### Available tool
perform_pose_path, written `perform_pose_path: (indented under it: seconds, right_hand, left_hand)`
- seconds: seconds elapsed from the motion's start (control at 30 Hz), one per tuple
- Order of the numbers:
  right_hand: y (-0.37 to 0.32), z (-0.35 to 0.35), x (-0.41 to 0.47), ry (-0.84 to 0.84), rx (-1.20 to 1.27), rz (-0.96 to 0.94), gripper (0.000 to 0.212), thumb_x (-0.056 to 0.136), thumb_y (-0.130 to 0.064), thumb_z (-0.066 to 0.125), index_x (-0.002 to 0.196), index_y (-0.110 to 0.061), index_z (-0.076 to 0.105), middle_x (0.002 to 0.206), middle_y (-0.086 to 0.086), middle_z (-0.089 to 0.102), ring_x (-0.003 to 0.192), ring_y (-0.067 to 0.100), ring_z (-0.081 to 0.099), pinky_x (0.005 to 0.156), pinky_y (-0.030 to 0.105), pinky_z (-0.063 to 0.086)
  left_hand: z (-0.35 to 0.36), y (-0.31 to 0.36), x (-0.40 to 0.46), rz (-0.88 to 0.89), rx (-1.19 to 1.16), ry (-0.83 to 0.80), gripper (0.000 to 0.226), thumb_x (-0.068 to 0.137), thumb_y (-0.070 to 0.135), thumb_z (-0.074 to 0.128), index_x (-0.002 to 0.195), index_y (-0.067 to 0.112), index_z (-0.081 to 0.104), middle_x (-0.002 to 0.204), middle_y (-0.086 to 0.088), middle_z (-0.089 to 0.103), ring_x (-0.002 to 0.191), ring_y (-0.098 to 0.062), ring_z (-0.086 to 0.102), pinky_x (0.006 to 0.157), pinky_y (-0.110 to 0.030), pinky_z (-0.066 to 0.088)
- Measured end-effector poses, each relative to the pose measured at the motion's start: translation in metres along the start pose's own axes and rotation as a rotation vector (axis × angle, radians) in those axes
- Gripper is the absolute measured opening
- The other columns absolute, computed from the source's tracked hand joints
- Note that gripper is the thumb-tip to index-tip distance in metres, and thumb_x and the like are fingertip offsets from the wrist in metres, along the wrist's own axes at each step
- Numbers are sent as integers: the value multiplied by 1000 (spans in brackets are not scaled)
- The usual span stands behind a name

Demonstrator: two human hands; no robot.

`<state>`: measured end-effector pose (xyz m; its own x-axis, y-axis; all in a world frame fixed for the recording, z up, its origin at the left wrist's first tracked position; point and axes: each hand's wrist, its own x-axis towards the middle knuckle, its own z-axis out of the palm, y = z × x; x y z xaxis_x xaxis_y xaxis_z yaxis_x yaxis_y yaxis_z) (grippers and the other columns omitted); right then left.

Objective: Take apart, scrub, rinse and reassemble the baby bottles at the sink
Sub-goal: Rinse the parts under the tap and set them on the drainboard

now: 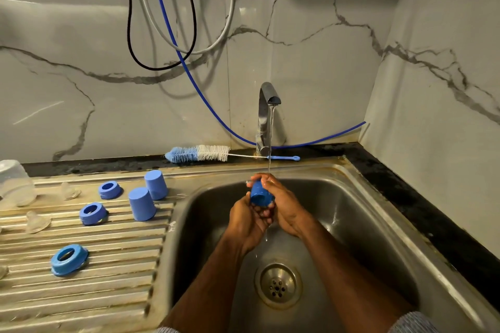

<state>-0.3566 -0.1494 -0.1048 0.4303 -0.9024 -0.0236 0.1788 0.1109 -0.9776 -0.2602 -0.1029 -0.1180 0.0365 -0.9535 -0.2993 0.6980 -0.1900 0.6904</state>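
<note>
Both hands wrap a blue cap [260, 194] under the tap stream [269, 140]: left hand [247, 220] cups below the grip, right hand [281, 200] clamps over it; long axis tilted, open mouth facing down toward me

White marble-veined wall [311, 35], dark countertop [405, 192], cables [162, 35] hanging.

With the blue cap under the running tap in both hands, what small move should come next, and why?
Probably turn the cap so its open end faces the stream. Both the left hand and right hand grip it under the tap, and water runs over its outside and drips off below, so the inside may still need rinsing.
</note>
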Motion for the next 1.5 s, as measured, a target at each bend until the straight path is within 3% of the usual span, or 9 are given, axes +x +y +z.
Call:
perform_pose_path:
  seconds: [0.27,0.4,0.57,0.7,0.97,1.17,1.27,1.4,1.5]
  right_hand:
    - [-6,6,-1,297,-49,276,39,102,-55,41,108,-25,66,98,9,72,86,23,69,68,36,56]
    - [2,3,9,396,-594,76,43,106,-48,35,113,-17,65,98,3,68,86,14,64,71,27,49]
    - [-2,-16,6,110,-795,-73,36,104,-12,44,135,-25,58,133,-2,60,120,13,58,100,27,49]
    - [-6,-21,0,-161,-875,35,61,87,6,63,140,-22,50,136,2,56,121,13,53,96,23,44]
    - [21,-23,15,266,-970,-26,54,80,-29,82,128,-23,58,122,-2,58,111,13,56,94,30,48]
    - [21,-28,13,-1,-1035,299,37,72,-22,88,103,-17,69,97,4,71,77,13,65,67,26,55]
    - [29,-31,10,215,-1197,180,45,68,-34,90,106,-23,67,101,-3,70,89,13,65,76,30,55]
    - [30,-25,11,30,-1184,327,40,74,-33,87,106,-13,72,96,7,75,76,17,72,72,31,60]
    - [30,-26,11,160,-1301,230,41,72,-35,87,107,-21,69,102,1,72,89,18,69,81,37,59]
  left_hand:
    - [-2,-12,10,207,375,97,45,111,36,34,116,4,66,85,-19,74,73,-25,71,71,-38,61]
    - [-8,-12,14,281,530,225,38,109,30,43,99,6,70,82,-19,73,69,-26,68,72,-40,60]
    - [-11,-8,17,388,777,434,36,105,27,54,88,1,74,67,-14,70,52,-14,63,47,-24,52]
    - [-14,-8,23,349,836,473,43,104,32,54,84,0,74,69,-16,70,58,-23,69,57,-37,62]
    - [-24,-9,27,351,870,475,53,105,44,41,75,10,70,78,-15,72,81,-32,70,77,-47,59]
    - [-41,-10,38,348,989,551,44,104,39,45,90,7,72,92,-18,72,90,-34,68,84,-46,57]
    - [-44,-11,37,354,1091,511,34,103,30,50,86,9,69,93,-17,70,90,-34,66,81,-40,55]
    - [-45,-10,37,338,1176,482,19,98,17,55,93,10,72,98,-14,72,92,-31,67,80,-38,54]
    - [-44,-11,37,329,1214,486,17,97,14,56,98,11,73,101,-12,71,93,-28,65,76,-33,47]
